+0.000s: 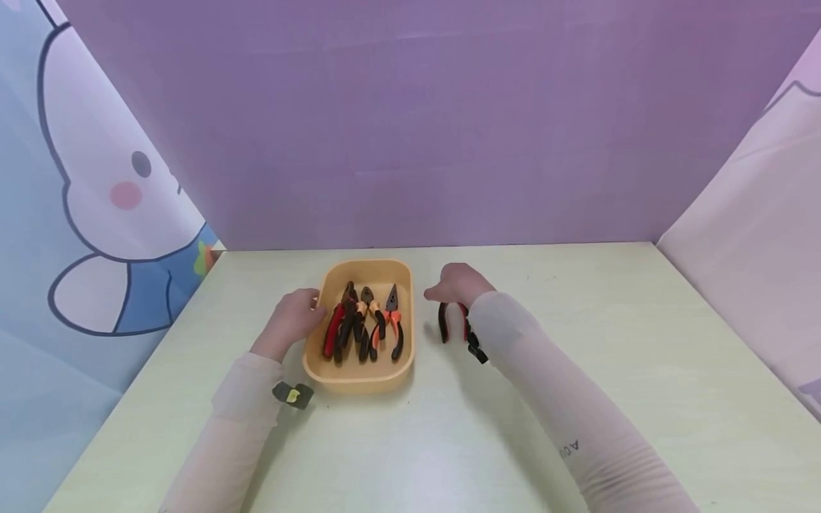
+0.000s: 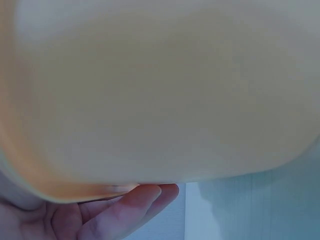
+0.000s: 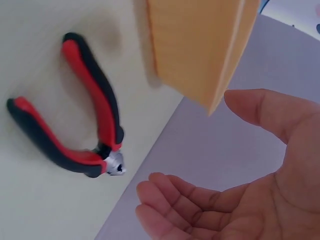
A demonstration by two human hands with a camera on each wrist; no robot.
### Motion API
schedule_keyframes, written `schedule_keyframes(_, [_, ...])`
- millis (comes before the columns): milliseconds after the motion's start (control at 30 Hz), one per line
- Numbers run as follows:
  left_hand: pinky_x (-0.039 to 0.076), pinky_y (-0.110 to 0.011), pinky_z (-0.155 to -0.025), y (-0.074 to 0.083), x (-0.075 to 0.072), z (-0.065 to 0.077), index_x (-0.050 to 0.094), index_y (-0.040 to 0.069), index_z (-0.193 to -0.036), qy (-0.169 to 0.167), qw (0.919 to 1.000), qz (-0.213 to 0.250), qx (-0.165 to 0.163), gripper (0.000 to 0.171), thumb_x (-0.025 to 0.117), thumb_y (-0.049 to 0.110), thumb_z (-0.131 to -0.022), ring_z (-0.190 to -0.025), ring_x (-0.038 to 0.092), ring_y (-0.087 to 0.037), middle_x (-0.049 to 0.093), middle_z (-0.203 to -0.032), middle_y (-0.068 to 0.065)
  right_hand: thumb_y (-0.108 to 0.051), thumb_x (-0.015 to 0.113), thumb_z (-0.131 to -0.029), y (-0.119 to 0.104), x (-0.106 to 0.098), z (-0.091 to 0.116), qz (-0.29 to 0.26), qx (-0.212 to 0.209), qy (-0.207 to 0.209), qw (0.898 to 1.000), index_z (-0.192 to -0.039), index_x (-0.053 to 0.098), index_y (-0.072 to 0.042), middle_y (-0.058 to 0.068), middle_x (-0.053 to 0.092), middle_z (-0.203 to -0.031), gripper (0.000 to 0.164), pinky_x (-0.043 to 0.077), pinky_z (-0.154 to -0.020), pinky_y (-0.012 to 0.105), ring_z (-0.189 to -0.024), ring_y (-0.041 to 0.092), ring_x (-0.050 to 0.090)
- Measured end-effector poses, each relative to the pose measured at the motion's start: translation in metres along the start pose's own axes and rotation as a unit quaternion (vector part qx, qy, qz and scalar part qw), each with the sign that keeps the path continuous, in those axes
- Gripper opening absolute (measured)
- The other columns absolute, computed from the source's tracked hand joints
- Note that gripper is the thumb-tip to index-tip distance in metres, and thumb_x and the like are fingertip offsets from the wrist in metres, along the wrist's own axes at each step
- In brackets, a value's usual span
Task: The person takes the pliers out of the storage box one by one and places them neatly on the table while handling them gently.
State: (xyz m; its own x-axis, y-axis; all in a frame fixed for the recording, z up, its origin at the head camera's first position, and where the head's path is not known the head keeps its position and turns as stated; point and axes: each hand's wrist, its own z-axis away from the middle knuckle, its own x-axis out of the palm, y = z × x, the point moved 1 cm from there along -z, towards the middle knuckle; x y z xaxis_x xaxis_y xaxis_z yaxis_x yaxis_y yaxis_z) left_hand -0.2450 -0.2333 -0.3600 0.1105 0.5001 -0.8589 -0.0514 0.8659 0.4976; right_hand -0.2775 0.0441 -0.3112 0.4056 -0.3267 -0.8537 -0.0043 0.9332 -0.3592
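A yellow-orange plastic tray (image 1: 359, 385) holds several pliers (image 1: 393, 320) with red, black and orange handles. At its left side, my left hand (image 1: 296, 313) grips the rim; the left wrist view has its fingers (image 2: 122, 212) against the tray's outer wall (image 2: 165, 110). To the right of the tray, my right hand (image 1: 460, 283) hovers over small pliers (image 3: 95, 115) with red-and-black handles, which lie spread on the table. The right thumb and fingers (image 3: 200, 200) are apart, with nothing between them. From the head view, the hand hides the pliers' metal head.
A pale table (image 1: 577, 306) carries everything. Behind it stands a purple backdrop (image 1: 436, 142), with a cartoon-printed cloth (image 1: 115, 214) on the left and a light cloth (image 1: 757, 235) on the right.
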Motion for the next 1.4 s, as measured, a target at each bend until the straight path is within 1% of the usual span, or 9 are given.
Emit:
schedule_keyframes(300, [0.050, -0.047, -0.088, 0.000, -0.001, 0.001, 0.044, -0.011, -0.132, -0.003, 0.9999, 0.010, -0.007, 0.047, 0.046, 0.013, -0.091, -0.110, 0.056, -0.040, 0.051, -0.127, -0.031, -0.040, 0.060, -0.086, -0.018, -0.003, 0.005, -0.010, -0.019, 0.001, 1.000, -0.113, 0.055, -0.004, 0.009, 0.058, -0.112, 0.045, 0.048, -0.087, 0.040, -0.102, 0.024, 0.056])
schedule_keyframes(567, [0.050, -0.047, -0.087, 0.002, -0.001, 0.003, 0.046, -0.012, -0.129, 0.000, 1.0000, 0.004, 0.001, 0.046, 0.046, 0.013, -0.091, -0.106, 0.058, -0.038, 0.053, -0.125, -0.031, -0.038, 0.059, -0.085, -0.031, -0.003, 0.009, -0.015, -0.057, -0.004, 0.998, -0.109, 0.054, -0.004, 0.008, 0.057, -0.107, 0.042, 0.048, -0.086, 0.039, -0.098, 0.023, 0.054])
schedule_keyframes(633, [0.050, -0.047, -0.087, 0.001, -0.002, 0.003, 0.046, -0.011, -0.130, -0.001, 1.0000, 0.005, -0.003, 0.046, 0.045, 0.013, -0.091, -0.107, 0.057, -0.039, 0.052, -0.125, -0.030, -0.038, 0.059, -0.085, -0.036, -0.002, 0.010, -0.015, -0.064, -0.010, 0.998, -0.106, 0.054, -0.005, 0.007, 0.056, -0.102, 0.039, 0.048, -0.083, 0.038, -0.093, 0.021, 0.053])
schedule_keyframes(733, [0.049, -0.048, -0.088, 0.000, -0.003, 0.003, 0.045, -0.011, -0.131, -0.001, 1.0000, 0.005, -0.008, 0.046, 0.045, 0.013, -0.091, -0.108, 0.056, -0.039, 0.052, -0.126, -0.030, -0.038, 0.058, -0.086, -0.043, 0.000, 0.009, -0.007, -0.078, -0.024, 0.997, -0.093, 0.051, -0.008, 0.003, 0.050, -0.087, 0.031, 0.045, -0.072, 0.034, -0.081, 0.018, 0.049])
schedule_keyframes(833, [0.050, -0.047, -0.088, -0.001, -0.003, 0.003, 0.045, -0.011, -0.130, -0.002, 0.9999, 0.005, -0.011, 0.046, 0.045, 0.013, -0.091, -0.108, 0.056, -0.039, 0.052, -0.126, -0.030, -0.038, 0.057, -0.087, -0.051, 0.002, 0.008, 0.002, -0.087, -0.044, 0.995, -0.083, 0.045, -0.012, 0.002, 0.045, -0.081, 0.029, 0.040, -0.065, 0.033, -0.076, 0.018, 0.047])
schedule_keyframes(1000, [0.050, -0.046, -0.086, -0.003, -0.002, 0.003, 0.045, -0.011, -0.130, -0.001, 0.9999, 0.005, -0.013, 0.046, 0.046, 0.012, -0.091, -0.107, 0.057, -0.039, 0.052, -0.126, -0.030, -0.038, 0.058, -0.087, -0.065, 0.005, 0.007, 0.000, -0.090, -0.062, 0.994, -0.083, 0.046, -0.013, 0.002, 0.047, -0.081, 0.028, 0.040, -0.061, 0.031, -0.074, 0.017, 0.048])
schedule_keyframes(1133, [0.049, -0.047, -0.088, -0.003, -0.003, 0.003, 0.046, -0.011, -0.130, -0.002, 0.9998, 0.010, -0.016, 0.045, 0.046, 0.012, -0.091, -0.108, 0.057, -0.038, 0.052, -0.126, -0.030, -0.037, 0.059, -0.087, -0.075, 0.009, 0.005, -0.008, -0.099, -0.068, 0.993, -0.070, 0.043, -0.015, -0.002, 0.036, -0.066, 0.032, 0.032, -0.051, 0.027, -0.057, 0.014, 0.036])
schedule_keyframes(1233, [0.048, -0.048, -0.090, -0.001, -0.002, 0.003, 0.045, -0.010, -0.131, -0.005, 0.9997, 0.016, -0.018, 0.046, 0.046, 0.013, -0.092, -0.111, 0.056, -0.039, 0.051, -0.128, -0.030, -0.036, 0.059, -0.087, -0.080, 0.011, 0.004, -0.001, -0.098, -0.079, 0.992, -0.061, 0.041, -0.016, -0.003, 0.034, -0.058, 0.037, 0.028, -0.047, 0.027, -0.049, 0.013, 0.030])
schedule_keyframes(1400, [0.050, -0.046, -0.088, 0.003, 0.002, 0.001, 0.044, -0.010, -0.132, -0.009, 0.9994, 0.025, -0.022, 0.046, 0.047, 0.013, -0.092, -0.110, 0.056, -0.038, 0.051, -0.128, -0.029, -0.034, 0.059, -0.086, -0.083, 0.015, 0.001, 0.000, -0.082, -0.093, 0.992, -0.057, 0.036, -0.018, -0.003, 0.035, -0.052, 0.041, 0.026, -0.043, 0.026, -0.042, 0.011, 0.029])
